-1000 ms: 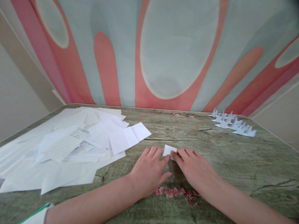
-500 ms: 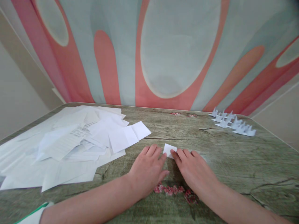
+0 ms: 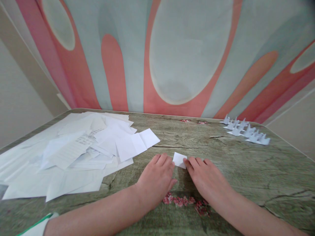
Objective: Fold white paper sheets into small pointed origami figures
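A small folded square of white paper (image 3: pixel 180 160) lies flat on the wooden table between my hands. My left hand (image 3: pixel 157 175) rests palm down at its left edge, fingers side by side and thumb apart below; the fingertips reach the paper's edge. On the other side, my right hand (image 3: pixel 205 175) has its fingertips closed on the paper's right corner. The undersides of both hands are hidden.
A large, loose pile of white paper sheets (image 3: pixel 73 180) covers the table's left side, with a creased piece (image 3: pixel 149 138) at its right end. Several folded paper pieces with upright points (image 3: pixel 236 130) stand at the far right. A patterned wall covering rises behind the table (image 3: pixel 246 183).
My right thumb and fingertips have slid outward from over the paper to its right corner. My left index finger has drawn back a little to the left edge. The paper stays about where it was.
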`<action>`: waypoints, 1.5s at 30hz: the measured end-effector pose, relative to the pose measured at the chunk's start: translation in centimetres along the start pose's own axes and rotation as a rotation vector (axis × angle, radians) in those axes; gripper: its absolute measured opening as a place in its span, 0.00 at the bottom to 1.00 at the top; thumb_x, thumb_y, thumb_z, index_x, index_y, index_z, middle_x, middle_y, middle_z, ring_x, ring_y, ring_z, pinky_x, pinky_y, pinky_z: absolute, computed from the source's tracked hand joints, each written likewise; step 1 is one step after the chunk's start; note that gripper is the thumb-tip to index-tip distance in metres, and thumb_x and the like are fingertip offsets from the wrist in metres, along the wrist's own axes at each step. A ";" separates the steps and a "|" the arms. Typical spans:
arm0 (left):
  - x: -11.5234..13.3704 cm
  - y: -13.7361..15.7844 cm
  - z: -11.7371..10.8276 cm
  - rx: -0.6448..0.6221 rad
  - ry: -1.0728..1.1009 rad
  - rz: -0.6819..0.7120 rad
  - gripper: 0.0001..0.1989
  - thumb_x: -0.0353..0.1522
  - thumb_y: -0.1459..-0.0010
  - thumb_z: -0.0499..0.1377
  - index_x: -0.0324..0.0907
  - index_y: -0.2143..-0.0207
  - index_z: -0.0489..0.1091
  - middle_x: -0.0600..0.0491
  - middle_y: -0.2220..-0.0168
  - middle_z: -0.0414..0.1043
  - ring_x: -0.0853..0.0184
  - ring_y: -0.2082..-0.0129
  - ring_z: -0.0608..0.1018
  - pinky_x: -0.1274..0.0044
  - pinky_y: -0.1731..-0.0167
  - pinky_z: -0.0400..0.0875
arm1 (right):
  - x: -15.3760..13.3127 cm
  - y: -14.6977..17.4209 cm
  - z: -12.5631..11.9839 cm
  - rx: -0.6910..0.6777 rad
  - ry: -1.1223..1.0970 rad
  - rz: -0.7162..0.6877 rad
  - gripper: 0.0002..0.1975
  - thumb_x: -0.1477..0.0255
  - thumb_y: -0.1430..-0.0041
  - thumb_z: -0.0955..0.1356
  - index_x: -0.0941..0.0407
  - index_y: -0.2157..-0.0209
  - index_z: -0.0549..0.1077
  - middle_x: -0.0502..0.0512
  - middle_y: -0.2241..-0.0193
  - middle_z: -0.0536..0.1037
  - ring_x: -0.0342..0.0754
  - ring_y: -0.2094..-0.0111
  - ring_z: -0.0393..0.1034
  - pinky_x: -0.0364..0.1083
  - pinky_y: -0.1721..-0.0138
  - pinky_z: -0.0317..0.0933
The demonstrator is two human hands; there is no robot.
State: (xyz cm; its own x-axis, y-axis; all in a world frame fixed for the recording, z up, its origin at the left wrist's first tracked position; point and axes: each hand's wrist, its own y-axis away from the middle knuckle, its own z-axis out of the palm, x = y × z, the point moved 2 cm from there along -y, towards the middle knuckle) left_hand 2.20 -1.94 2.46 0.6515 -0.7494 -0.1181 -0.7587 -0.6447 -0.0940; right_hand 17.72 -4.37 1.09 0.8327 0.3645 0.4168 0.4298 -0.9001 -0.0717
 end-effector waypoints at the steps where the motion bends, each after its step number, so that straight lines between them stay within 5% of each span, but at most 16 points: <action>1: 0.0 0.0 0.0 0.000 0.002 0.002 0.20 0.41 0.45 0.55 0.37 0.55 0.66 0.46 0.60 0.68 0.57 0.55 0.66 0.67 0.53 0.57 | 0.0 0.0 0.0 0.003 -0.002 -0.001 0.21 0.84 0.49 0.62 0.63 0.52 0.68 0.59 0.67 0.70 0.52 0.68 0.66 0.50 0.69 0.58; 13: -0.4 -0.4 0.1 0.031 0.057 0.058 0.15 0.37 0.42 0.53 0.36 0.57 0.67 0.45 0.59 0.67 0.57 0.52 0.65 0.67 0.51 0.58 | 1.8 -0.4 -0.8 -0.112 -0.066 0.035 0.13 0.85 0.48 0.61 0.61 0.64 0.74 0.59 0.68 0.72 0.52 0.67 0.67 0.49 0.68 0.57; 20: -0.6 -0.6 0.5 0.094 0.138 0.105 0.16 0.36 0.41 0.51 0.33 0.55 0.66 0.44 0.55 0.67 0.58 0.48 0.64 0.68 0.48 0.57 | -0.3 -0.2 -1.0 0.034 -0.147 0.030 0.15 0.85 0.47 0.60 0.60 0.61 0.72 0.60 0.62 0.72 0.52 0.64 0.66 0.49 0.66 0.57; 27: -1.9 -0.9 0.9 0.174 0.443 0.055 0.11 0.30 0.41 0.49 0.39 0.67 0.71 0.48 0.61 0.70 0.64 0.56 0.70 0.70 0.53 0.64 | -0.9 -0.1 -0.1 0.067 -0.166 0.017 0.14 0.84 0.47 0.60 0.60 0.62 0.72 0.58 0.63 0.71 0.51 0.64 0.65 0.48 0.66 0.57; 34: -3.0 -1.1 2.2 0.139 0.481 -0.010 0.22 0.28 0.41 0.49 0.39 0.43 0.54 0.47 0.44 0.60 0.64 0.42 0.59 0.66 0.45 0.57 | -0.6 -0.3 0.0 0.058 -0.170 0.040 0.15 0.85 0.45 0.60 0.62 0.57 0.70 0.57 0.67 0.70 0.49 0.66 0.65 0.47 0.66 0.56; 45: -3.3 -1.2 1.6 0.214 0.638 0.027 0.16 0.26 0.43 0.52 0.42 0.52 0.65 0.49 0.55 0.69 0.66 0.53 0.69 0.70 0.51 0.64 | -0.3 -0.7 0.4 0.056 -0.245 0.032 0.13 0.83 0.43 0.60 0.61 0.59 0.70 0.56 0.65 0.70 0.50 0.64 0.64 0.47 0.63 0.56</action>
State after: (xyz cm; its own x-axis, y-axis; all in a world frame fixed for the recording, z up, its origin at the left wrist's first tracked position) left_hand 0.99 1.56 1.42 0.4576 -0.7496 0.4783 -0.7167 -0.6293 -0.3006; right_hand 17.28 -3.78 0.64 0.9029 0.3896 0.1818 0.4153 -0.8997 -0.1343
